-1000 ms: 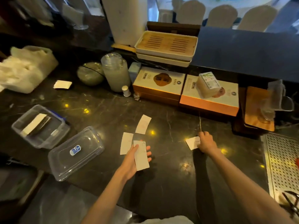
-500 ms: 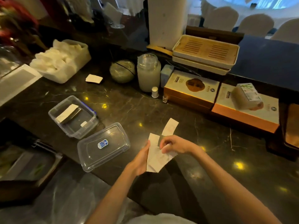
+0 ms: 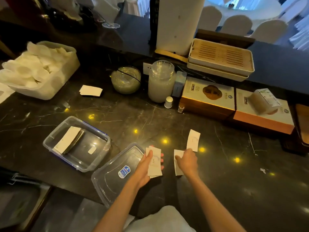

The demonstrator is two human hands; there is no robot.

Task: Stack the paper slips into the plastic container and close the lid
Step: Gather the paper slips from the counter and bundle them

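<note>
My left hand (image 3: 145, 169) holds a small stack of white paper slips (image 3: 154, 166) above the counter's front edge. My right hand (image 3: 187, 162) rests on another slip (image 3: 176, 170) lying flat on the dark marble; whether it grips it I cannot tell. One more loose slip (image 3: 193, 140) lies just beyond that hand. The clear plastic container (image 3: 100, 154) stands open to the left, with a stack of slips (image 3: 68, 139) inside. Its clear lid (image 3: 107, 185), with a blue sticker, lies beside it, under my left wrist.
A small pile of cards (image 3: 90, 90) lies at the back left, near a white tub of round pads (image 3: 50, 87). A glass jar (image 3: 160, 82), a bowl (image 3: 125, 80), two orange-sided boxes (image 3: 207, 99) and stacked trays (image 3: 220, 61) line the back of the counter.
My right hand passed its slip to the stack in my left hand, then moved right and down onto a slip on the counter. The view shifted right.
</note>
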